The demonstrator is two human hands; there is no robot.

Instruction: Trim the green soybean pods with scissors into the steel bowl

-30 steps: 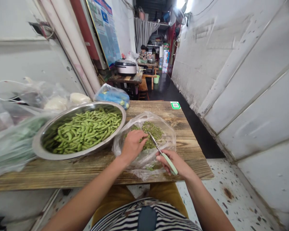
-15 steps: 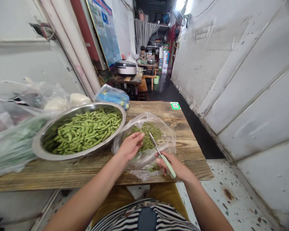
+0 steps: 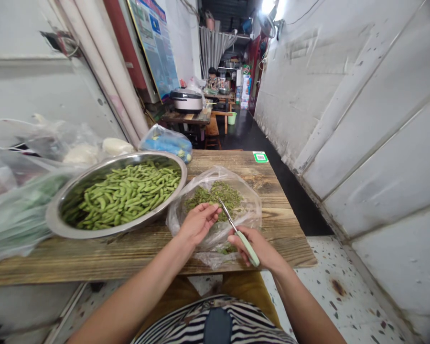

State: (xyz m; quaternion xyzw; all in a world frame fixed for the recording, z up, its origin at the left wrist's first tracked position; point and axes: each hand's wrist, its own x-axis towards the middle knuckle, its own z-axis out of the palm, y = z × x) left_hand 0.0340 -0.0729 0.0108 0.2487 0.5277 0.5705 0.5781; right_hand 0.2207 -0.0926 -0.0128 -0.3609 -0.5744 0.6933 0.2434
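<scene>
My left hand [image 3: 202, 220] is closed in a pinch above a clear plastic bag [image 3: 253, 203]. The green soybean pod in its fingertips is mostly hidden by the fingers. My right hand [image 3: 251, 244] grips scissors [image 3: 246, 246] with pale green handles. The blades point up and left, their tips close beside the left fingertips. Small green trimmings [image 3: 229, 193] lie in the bag beneath both hands. To the left, a wide steel basin [image 3: 53, 222] holds many green soybean pods [image 3: 129, 196].
The basin and bag stand on a wooden table [image 3: 279, 229]. Plastic bags of produce [image 3: 21, 210] crowd its left side, and a blue bag [image 3: 166, 143] lies behind the basin. A QR card [image 3: 260, 157] sits at the far right corner. A person [image 3: 212, 81] sits farther back.
My left hand has moved slightly right and down, toward the scissors. The scissors have shifted a little left, and their blades look closer together. The tips now meet the left fingertips.
</scene>
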